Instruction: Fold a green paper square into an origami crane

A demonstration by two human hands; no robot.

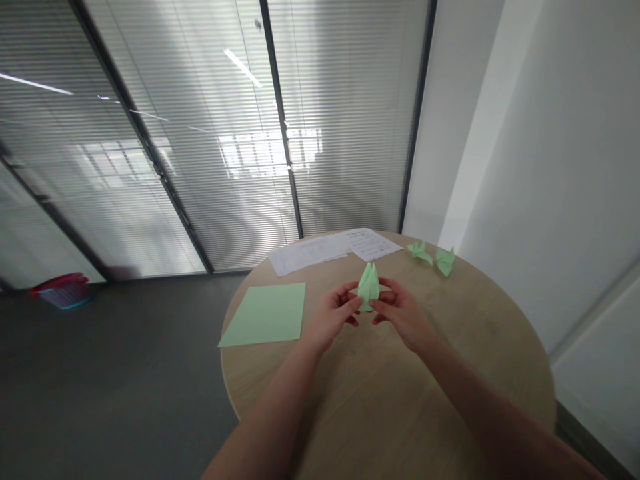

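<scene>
Head view, left to right, what've we got?

Flat green paper sheet (265, 315), then left hand (331, 316), thumb and fingers pinching the green origami piece (369, 285). It's between both hands, neither nearer, long axis pointing away from the wearer. Right hand (404, 316) pinches its other side. Then two origami figures (445, 261).

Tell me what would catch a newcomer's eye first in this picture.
Probably the folded green paper with two pointed tips, held between the left hand and right hand over the round table. Next might come the flat green sheet at the table's left, then the red and blue basket on the floor at far left.
</scene>
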